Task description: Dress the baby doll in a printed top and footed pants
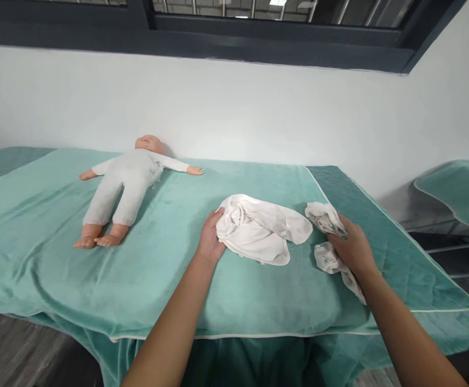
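Note:
My left hand [213, 236] grips the left edge of a white baby garment [258, 228] with snap buttons, which lies bunched on the green bed cover. Over on the right, my right hand [352, 244] is closed on a crumpled white printed garment [326, 215]; part of it hangs below the fingers onto the cover. The two garments lie close together, with a small gap between them. A baby doll [127, 172] in a white body suit rests on its back at the left, arms spread, apart from both hands.
The green cover [170, 290] drapes over the bed's front edge. A white wall [234, 113] stands behind, below a dark window frame [258, 40]. Another green-covered surface [460, 188] with metal rails is at the far right.

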### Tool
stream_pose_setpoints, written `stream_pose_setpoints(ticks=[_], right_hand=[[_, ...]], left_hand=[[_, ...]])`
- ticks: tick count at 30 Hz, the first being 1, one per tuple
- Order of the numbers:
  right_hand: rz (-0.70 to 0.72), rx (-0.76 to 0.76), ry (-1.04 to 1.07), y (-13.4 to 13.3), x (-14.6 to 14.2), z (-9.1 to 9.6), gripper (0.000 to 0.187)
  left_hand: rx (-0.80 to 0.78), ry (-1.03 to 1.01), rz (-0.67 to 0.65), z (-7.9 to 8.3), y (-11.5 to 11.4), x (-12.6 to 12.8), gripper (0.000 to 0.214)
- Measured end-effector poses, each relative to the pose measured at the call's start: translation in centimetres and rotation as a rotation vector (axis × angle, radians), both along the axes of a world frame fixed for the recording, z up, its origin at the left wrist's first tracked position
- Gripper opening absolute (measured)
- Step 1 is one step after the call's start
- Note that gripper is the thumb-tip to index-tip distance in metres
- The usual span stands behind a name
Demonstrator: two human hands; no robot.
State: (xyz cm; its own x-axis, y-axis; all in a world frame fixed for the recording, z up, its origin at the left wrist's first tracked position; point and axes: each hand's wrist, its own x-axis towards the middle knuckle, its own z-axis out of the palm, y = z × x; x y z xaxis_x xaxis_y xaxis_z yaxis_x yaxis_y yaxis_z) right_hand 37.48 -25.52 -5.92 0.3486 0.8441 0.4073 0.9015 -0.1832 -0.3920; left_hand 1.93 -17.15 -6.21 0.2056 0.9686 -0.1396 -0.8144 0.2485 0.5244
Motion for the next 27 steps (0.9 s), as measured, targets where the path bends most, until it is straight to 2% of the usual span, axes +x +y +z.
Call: stream_pose_setpoints(ticks=[3,6,10,14,16,20,24,27], right_hand=[[-0.025,-0.051,-0.041,0.4,-0.3,-1.1,0.069],[-0.016,-0.06,-0.069,-0.1,-0.8,-1.4,0.077],[-0.033,-0.107,-0.06,-2.5,-1.7,-0.9,0.094],[-0.117,-0.196,-0.045,-5.2,-3.0,-0.5,0.099],[-0.105,-0.186,-0.044,-6.0,-3.5,-0.5,0.097],[-0.015,-0.101,-0.035,-6.3,-4.4,-0.3,0.08],[-0.002,-0.132,-0.059,-6.2,-5.0,0.2,0.071],[0.017,-0.166,-0.082,-6.3,-4.4,0.5,0.069]], left_hand=[[-0.003,0.002,0.01,0.0,0.0,0.0,0.014],[-0.003,-0.003,0.009,0.0,0.0,-0.1,0.014],[-0.01,-0.007,0.018,0.0,0.0,-0.1,0.012],[0.002,0.008,0.004,0.0,0.0,-0.1,0.013],[0.013,0.012,-0.002,0.0,0.0,0.0,0.014],[0.009,0.016,0.008,-0.1,0.0,0.0,0.013],[0.003,0.02,0.012,0.0,-0.1,0.0,0.012],[0.017,0.02,0.016,0.1,-0.2,0.0,0.011]])
